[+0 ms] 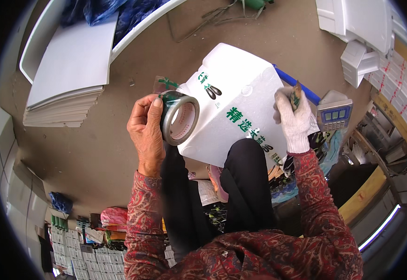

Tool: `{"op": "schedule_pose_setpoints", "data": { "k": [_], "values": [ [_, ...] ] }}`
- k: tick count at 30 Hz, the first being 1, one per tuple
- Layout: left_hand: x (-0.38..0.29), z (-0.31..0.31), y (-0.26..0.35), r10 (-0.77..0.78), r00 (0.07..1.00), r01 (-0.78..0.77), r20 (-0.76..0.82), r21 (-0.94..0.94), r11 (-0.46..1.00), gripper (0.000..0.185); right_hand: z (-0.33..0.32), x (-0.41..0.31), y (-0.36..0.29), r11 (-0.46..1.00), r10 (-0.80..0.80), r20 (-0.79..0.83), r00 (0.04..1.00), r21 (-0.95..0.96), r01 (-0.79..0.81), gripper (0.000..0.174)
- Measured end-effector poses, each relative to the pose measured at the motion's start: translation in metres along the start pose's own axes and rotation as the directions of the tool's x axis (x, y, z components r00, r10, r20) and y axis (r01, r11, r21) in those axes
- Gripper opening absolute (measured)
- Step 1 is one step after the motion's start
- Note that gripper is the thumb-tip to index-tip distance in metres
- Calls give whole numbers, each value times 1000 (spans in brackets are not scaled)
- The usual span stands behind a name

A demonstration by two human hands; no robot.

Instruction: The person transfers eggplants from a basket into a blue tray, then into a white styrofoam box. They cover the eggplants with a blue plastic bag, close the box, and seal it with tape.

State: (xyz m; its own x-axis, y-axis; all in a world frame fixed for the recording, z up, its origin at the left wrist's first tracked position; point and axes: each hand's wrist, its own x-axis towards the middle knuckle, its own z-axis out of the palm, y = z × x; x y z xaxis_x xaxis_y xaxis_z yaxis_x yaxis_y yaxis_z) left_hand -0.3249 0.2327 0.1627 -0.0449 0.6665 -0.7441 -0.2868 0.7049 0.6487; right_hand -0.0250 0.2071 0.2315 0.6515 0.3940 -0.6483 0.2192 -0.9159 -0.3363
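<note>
My bare left hand [146, 129] grips a wide roll of packing tape [193, 120], thumb on its outer face. A clear strip with green print [166, 83] sticks out beyond the roll. In front of my knees a white foam box [221, 129] stands tilted, with green writing and printed eggplants on two faces. My right hand [292, 117], in a white knitted glove, is at the box's right edge. Between its thumb and fingers is a small pointed, brown-green object [296, 96]; what it is cannot be told.
A digital scale [334, 110] with a blue tube stands right of the box. Eggplants [317, 140] lie below it in blue plastic. Stacked white sheets [73, 70] sit at upper left, beside a white tub [144, 24] holding blue bags. White foam boxes [359, 24] occupy the upper right.
</note>
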Motion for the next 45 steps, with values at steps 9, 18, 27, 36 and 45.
{"op": "schedule_pose_setpoints", "data": {
  "k": [9, 18, 27, 36, 45],
  "values": [
    [-72, 161, -80, -280, 758, 276, 590, 99, 956, 12, -28, 7, 239, 996, -22, 77, 997, 84, 16, 37],
    [-99, 277, -192, -326, 782, 120, 531, 385, 915, 13, -195, 91, 415, 537, 522, -243, 818, 839, -93, 48],
    [-102, 281, -185, -230, 885, -34, 405, 548, 836, 21, -118, 136, 541, 258, 36, 90, 995, 961, -96, 26],
    [-110, 274, -198, -439, 823, 55, 361, 718, 694, 18, -158, 122, 485, 961, -3, 409, 912, 253, -111, 26],
    [-114, 289, -193, -433, 798, 66, 420, 653, 755, 18, -84, 144, 379, 920, -392, 222, 893, 124, 372, 36]
  ]
}}
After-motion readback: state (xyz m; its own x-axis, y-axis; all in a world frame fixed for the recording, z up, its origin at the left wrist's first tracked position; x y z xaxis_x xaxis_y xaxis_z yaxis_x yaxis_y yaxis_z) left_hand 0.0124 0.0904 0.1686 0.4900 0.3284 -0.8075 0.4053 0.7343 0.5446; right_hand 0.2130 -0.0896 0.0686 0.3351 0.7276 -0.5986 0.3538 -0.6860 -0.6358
